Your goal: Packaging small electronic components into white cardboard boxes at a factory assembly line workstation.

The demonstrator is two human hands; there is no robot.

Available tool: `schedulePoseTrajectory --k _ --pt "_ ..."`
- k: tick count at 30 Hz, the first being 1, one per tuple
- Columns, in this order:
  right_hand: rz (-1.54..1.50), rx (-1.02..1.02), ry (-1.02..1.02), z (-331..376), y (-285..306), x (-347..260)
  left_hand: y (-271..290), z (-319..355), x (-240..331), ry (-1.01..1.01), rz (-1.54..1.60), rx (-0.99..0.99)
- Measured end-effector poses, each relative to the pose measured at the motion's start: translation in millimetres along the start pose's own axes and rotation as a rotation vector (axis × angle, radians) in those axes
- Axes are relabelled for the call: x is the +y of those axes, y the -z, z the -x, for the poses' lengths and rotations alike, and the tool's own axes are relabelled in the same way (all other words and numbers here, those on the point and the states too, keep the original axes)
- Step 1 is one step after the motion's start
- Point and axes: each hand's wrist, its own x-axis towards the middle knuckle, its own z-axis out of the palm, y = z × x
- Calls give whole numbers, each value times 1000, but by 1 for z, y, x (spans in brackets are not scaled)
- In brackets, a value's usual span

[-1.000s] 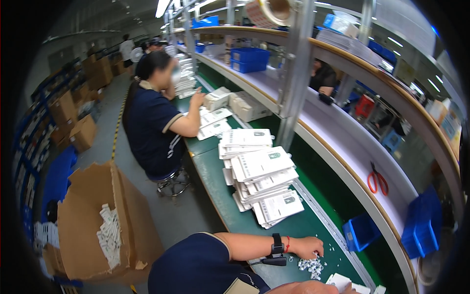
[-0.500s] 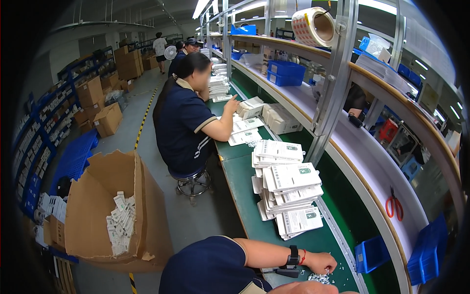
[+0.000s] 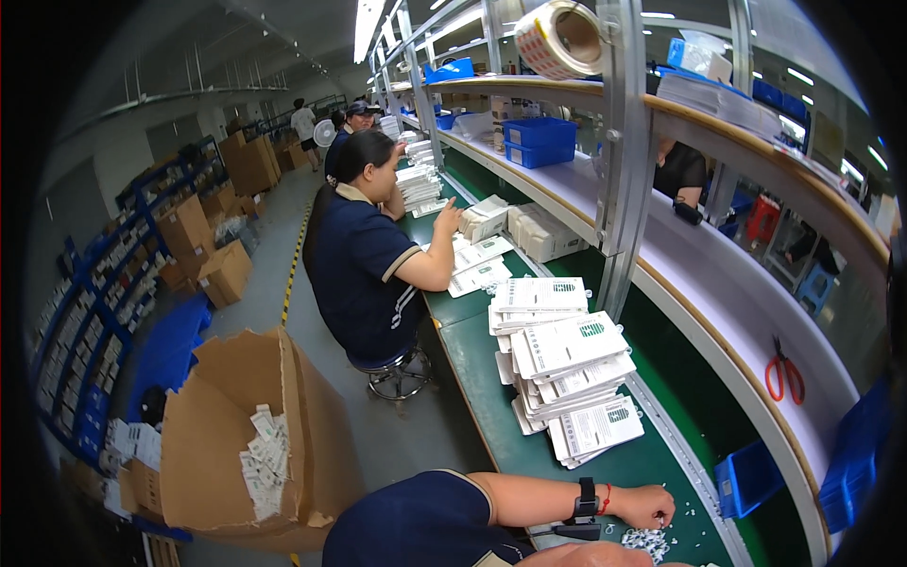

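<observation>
My left hand [image 3: 650,508], wearing a black wristband and a red cord, rests low over the green bench with its fingers pinched together. What they hold, if anything, is too small to make out. Right beside it lies a heap of small white plastic pieces [image 3: 645,542], with a few more scattered around. A strip of bare skin shows at the lower edge, but my right hand is out of view. Farther along the bench stand uneven stacks of flat white printed packets [image 3: 576,348] with green marks.
A co-worker [image 3: 368,246] sits on a stool at the same bench. To the left stands a large open carton [image 3: 321,444] holding white packets. A blue bin [image 3: 746,480] and red-handled scissors [image 3: 784,376] are at the right, below a shelf with a label roll [image 3: 559,40].
The view has turned, so the bench and carton sit farther right and the scissors lower. My left hand stays by the small white pieces, and more of the heap shows.
</observation>
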Motion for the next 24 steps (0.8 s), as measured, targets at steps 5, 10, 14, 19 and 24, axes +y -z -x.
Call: schedulePoseTrajectory --k 5,10,14,19,24 --pt "-366 -378 -889 -44 15 -9 -1 0 1 69 67 22" --pt "-830 -241 -1241 -64 -9 -30 -6 3 -1 92 83 39" --pt "-902 -202 -1198 -63 -41 -47 -6 4 1 114 73 1" --pt "-968 -396 -1497 -4 -50 -19 1 8 16 191 73 -135" --pt "-1063 -289 -1563 0 -64 -18 -2 6 17 86 120 -61"
